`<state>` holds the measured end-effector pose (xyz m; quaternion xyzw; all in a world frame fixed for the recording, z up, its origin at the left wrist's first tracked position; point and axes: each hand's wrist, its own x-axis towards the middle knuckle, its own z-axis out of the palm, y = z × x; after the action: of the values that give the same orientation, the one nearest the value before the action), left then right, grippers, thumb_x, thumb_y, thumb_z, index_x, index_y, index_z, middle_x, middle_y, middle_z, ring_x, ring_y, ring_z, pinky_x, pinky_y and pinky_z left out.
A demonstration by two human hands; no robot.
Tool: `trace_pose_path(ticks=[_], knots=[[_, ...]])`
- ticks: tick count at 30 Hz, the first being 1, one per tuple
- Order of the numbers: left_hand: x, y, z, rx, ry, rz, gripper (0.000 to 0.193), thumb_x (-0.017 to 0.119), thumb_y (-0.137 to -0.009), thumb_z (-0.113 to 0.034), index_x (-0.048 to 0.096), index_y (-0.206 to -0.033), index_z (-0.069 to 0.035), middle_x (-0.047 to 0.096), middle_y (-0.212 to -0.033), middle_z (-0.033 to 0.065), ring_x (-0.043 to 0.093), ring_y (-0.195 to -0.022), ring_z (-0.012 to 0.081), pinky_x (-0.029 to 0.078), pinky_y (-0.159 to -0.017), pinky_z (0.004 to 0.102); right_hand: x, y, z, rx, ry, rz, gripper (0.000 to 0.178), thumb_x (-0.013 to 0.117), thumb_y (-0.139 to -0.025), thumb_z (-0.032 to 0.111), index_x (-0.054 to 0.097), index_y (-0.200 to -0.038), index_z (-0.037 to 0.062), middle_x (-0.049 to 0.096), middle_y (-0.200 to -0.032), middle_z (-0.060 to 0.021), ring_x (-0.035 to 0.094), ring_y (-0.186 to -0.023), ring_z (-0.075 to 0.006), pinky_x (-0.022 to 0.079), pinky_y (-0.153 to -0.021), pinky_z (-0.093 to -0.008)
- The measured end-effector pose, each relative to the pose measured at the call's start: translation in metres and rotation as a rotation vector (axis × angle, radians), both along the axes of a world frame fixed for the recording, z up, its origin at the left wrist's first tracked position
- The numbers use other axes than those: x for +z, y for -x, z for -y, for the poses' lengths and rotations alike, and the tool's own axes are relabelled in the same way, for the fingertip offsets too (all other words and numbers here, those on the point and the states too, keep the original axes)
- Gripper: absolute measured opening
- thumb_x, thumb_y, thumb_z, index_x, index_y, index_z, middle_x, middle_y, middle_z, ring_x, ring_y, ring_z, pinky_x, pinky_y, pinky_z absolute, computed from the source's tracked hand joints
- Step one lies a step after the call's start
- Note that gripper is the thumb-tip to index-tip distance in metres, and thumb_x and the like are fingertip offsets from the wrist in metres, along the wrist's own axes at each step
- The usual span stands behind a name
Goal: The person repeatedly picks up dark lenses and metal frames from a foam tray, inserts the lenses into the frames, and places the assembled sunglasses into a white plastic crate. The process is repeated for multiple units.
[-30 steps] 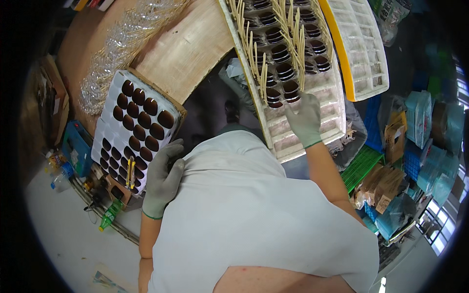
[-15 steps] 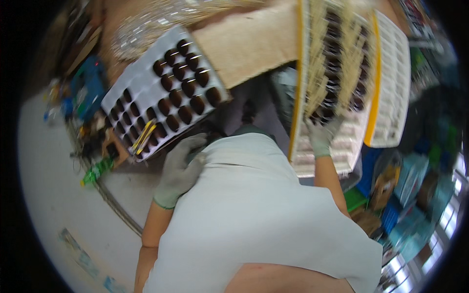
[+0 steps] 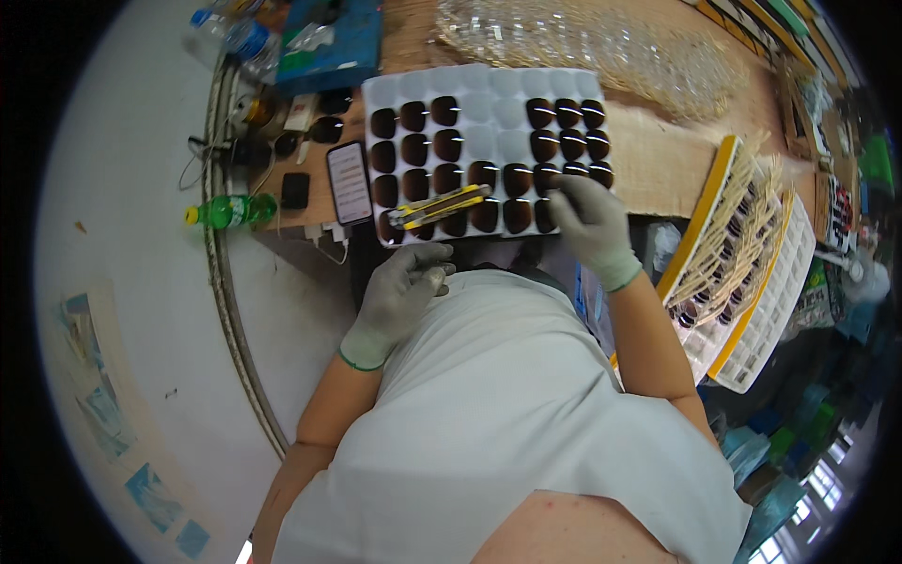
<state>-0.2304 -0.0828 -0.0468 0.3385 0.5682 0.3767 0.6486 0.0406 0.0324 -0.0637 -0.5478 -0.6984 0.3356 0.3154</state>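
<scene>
A white tray (image 3: 484,85) lies on the bench in front of me, with rows of dark brown sunglass lenses (image 3: 517,179) in its moulded pockets. My right hand (image 3: 594,226), in a pale glove, reaches over the tray's near right corner. Its thumb and fingers are bent apart over the lenses there; whether they touch one is hidden. My left hand (image 3: 399,296), gloved too, hovers by the near left edge with loosely curled fingers and nothing visible in them. Across the front lenses rests a yellow utility knife (image 3: 440,207).
Left of the tray lie a phone (image 3: 349,183), a green bottle (image 3: 230,211) and a blue box (image 3: 329,47). Clear plastic pieces (image 3: 592,38) are piled behind. At right, a yellow-edged tray (image 3: 700,211) carries pale sticks (image 3: 733,226) over dark lenses, beside a white tray (image 3: 775,301).
My right hand has left the yellow-edged tray and moved left to the lens tray. The view has turned, bringing the lens tray to the middle. My left hand stays low near my body.
</scene>
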Motion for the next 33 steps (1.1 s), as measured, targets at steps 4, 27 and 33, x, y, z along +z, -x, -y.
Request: trace_pose_path(ticks=[4, 27, 33], knots=[[-0.001, 0.062, 0.014, 0.002, 0.006, -0.122, 0.029, 0.057, -0.097, -0.006, 0.06, -0.123, 0.004, 0.066, -0.117, 0.0118, 0.066, -0.107, 0.0199, 0.054, -0.093, 0.0314, 0.009, 0.086, 0.011, 0.42, -0.033, 0.046, 0.016, 0.069, -0.088, 0.017, 0.07, -0.096, 0.0035, 0.067, -0.082, -0.0153, 0.066, -0.078, -0.0365, 0.053, -0.07, -0.0446], [-0.013, 0.078, -0.031, -0.021, -0.505, -0.131, 0.075, 0.059, -0.082, 0.008, 0.034, -0.151, -0.011, 0.041, -0.15, 0.0162, 0.059, -0.123, 0.029, 0.058, -0.088, 0.0334, -0.001, 0.03, -0.074, 0.24, 0.113, -0.023, 0.094, 0.085, -0.078, 0.029, 0.032, -0.15, -0.0004, 0.048, -0.142, -0.0219, 0.065, -0.106, -0.0283, 0.055, -0.091, -0.0399], [-0.008, 0.061, -0.103, -0.126, -0.299, -0.071, 0.067, 0.051, -0.089, 0.007, 0.035, -0.153, -0.007, 0.049, -0.144, 0.0174, 0.069, -0.109, 0.0254, 0.061, -0.08, 0.0296, 0.009, 0.024, -0.044, 0.184, 0.45, -0.484, 0.124, 0.064, -0.078, 0.08, 0.018, -0.155, -0.0052, 0.048, -0.142, -0.0239, 0.065, -0.108, -0.0267, 0.055, -0.09, -0.0383]])
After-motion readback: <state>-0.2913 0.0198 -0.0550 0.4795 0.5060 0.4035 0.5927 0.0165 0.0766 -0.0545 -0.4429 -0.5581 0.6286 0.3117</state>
